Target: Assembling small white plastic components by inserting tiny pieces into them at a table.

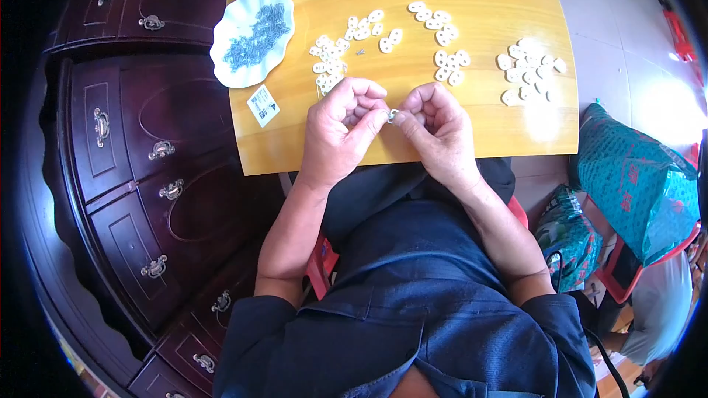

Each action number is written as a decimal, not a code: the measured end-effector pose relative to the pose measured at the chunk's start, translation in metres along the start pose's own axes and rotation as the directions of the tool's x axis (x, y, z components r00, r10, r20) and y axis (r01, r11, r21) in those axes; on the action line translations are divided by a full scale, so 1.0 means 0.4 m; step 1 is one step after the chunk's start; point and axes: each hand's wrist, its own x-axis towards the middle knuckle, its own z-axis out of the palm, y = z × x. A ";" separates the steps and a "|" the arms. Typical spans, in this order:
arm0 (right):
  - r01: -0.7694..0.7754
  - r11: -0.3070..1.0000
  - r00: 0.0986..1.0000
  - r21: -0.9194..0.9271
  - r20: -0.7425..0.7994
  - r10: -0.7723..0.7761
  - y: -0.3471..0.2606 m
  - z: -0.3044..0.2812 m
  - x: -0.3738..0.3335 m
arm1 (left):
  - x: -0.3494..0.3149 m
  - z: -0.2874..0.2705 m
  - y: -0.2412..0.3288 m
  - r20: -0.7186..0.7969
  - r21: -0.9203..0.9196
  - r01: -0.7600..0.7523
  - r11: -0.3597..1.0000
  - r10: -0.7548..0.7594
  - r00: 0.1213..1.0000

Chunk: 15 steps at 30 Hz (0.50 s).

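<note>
My left hand [341, 129] and my right hand [442, 129] meet above the near edge of the table. Thumb and fingers of both are closed on one small white oval piece [392, 115], mostly covered by the fingertips. Just beyond my left hand lies a loose cluster of similar white oval pieces [321, 68], several showing holes. More of these ovals [447, 33] sit in short groups farther out, past my right hand. A couple of tiny metal pins or screws [360, 52] rest between the groups; their exact kind is too small to tell.
A white scalloped dish [223, 74] of small dark metal pieces [258, 35] stands at the left, with a printed card [263, 105] below it. Plain white ovals [529, 70] are piled at the right. Dark drawers [133, 140] flank the table; a teal bag [627, 177] stands right.
</note>
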 end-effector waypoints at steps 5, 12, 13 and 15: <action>-0.014 0.998 1.000 0.066 -0.011 0.014 -0.017 -0.007 -0.002 | 0.020 -0.011 0.033 0.060 -0.048 0.025 0.999 -0.022 0.998; 0.033 0.986 0.996 0.164 -0.085 -0.019 -0.028 -0.045 0.013 | 0.133 -0.026 0.029 -0.035 0.632 -0.181 0.753 0.261 0.965; 0.039 0.984 0.996 0.174 -0.086 -0.024 -0.028 -0.049 0.013 | 0.145 -0.021 0.024 -0.030 0.633 -0.187 0.751 0.265 0.964; 0.048 0.984 0.995 0.170 -0.100 -0.032 -0.032 -0.051 0.017 | 0.164 -0.007 0.013 0.059 0.784 -0.253 0.567 0.337 0.940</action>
